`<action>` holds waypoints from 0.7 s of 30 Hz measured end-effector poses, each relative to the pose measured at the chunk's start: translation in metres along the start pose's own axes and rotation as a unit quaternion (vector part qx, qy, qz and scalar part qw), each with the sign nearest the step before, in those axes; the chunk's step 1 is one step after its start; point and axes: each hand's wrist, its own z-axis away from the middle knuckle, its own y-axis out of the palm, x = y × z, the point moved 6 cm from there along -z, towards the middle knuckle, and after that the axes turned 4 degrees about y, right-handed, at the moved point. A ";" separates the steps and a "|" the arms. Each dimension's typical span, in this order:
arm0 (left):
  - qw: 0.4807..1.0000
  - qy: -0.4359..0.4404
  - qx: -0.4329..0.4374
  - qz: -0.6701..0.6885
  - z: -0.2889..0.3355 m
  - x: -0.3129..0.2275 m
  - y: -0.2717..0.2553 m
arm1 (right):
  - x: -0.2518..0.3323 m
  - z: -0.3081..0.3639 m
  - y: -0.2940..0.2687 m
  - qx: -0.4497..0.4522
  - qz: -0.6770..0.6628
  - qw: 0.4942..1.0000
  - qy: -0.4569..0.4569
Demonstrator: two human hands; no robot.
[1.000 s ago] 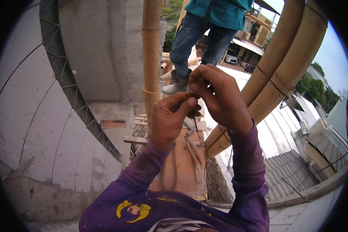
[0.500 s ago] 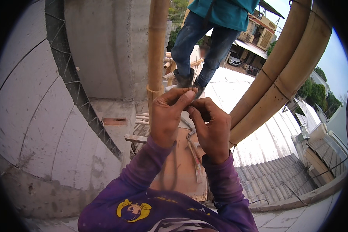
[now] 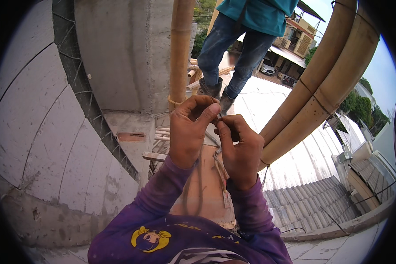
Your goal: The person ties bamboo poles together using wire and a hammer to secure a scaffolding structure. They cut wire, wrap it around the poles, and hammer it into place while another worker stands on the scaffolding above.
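Observation:
My left hand (image 3: 190,134) and my right hand (image 3: 242,152) are raised close together in the middle of the view. Each is closed in a pinch, thumb against curled fingers, the tips almost meeting. A thin dark strand that looks like wire (image 3: 219,116) runs between the fingertips; most of it is hidden by the fingers. Just beyond my left hand rises an upright bamboo pole (image 3: 179,57). Below both hands lies a brown board (image 3: 193,193), and a tool with a worn handle (image 3: 220,166) rests there, partly covered by my right hand.
A person in a teal shirt, jeans and boots (image 3: 235,48) stands ahead. Two thick bamboo poles (image 3: 314,99), lashed together, slant along the right. At left is a pale block wall (image 3: 53,145) with a steel-barred gap (image 3: 81,88). Metal roofing (image 3: 295,127) lies below.
My left thumb and fingers have shifted slightly downward, and the fingertips are repositioned on the strand. Thin ends that stood up above the hands no longer show there. The view has moved slightly.

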 end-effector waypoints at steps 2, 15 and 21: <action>0.999 -0.023 0.003 0.024 -0.001 0.004 -0.003 | 0.002 0.000 0.002 -0.013 -0.017 1.000 -0.009; 0.997 0.047 0.020 -0.060 -0.003 0.003 0.010 | 0.010 -0.019 -0.009 -0.083 0.003 0.995 -0.062; 0.998 -0.006 0.053 -0.037 0.002 0.008 0.017 | 0.003 -0.053 -0.005 0.040 -0.155 0.987 0.018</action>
